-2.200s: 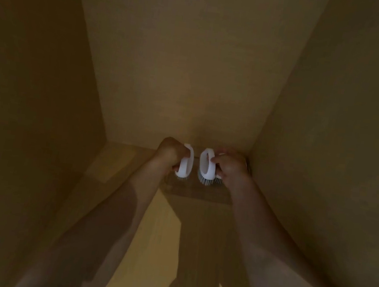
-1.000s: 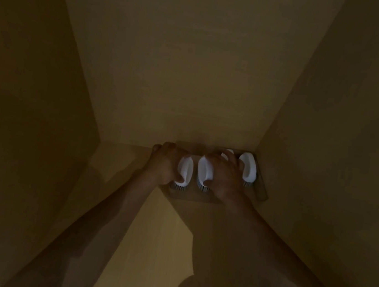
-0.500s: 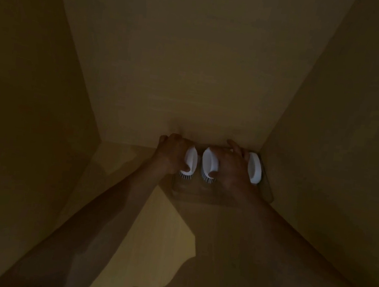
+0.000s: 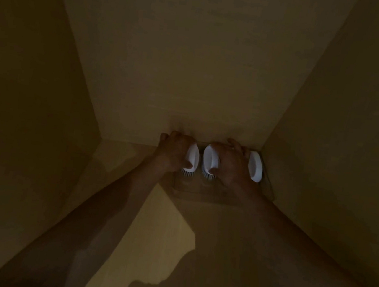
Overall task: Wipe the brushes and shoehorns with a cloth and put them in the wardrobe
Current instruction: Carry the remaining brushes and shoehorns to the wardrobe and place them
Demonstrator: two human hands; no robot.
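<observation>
Head view, dim wardrobe [image 4: 194, 60] interior. Three white brushes stand in a row at the back wall, bristles down. Left hand [image 4: 175, 152] grips the left brush [image 4: 193, 157], thumb at its near end. Right hand [image 4: 229, 163] curls over the middle brush [image 4: 209, 158]. Right brush [image 4: 255, 166] stands free, just beside the right hand's knuckles.

Both bare arms reach straight forward and converge toward the far end, forearms in deep shadow. The left hand [image 4: 174, 154] is palm down with fingers curled over, thumb tip showing at its lower right edge. The right hand [image 4: 230, 164] sits just beside it, also palm down, fingers arched forward and slightly spread, thumb tucked toward the left.
</observation>
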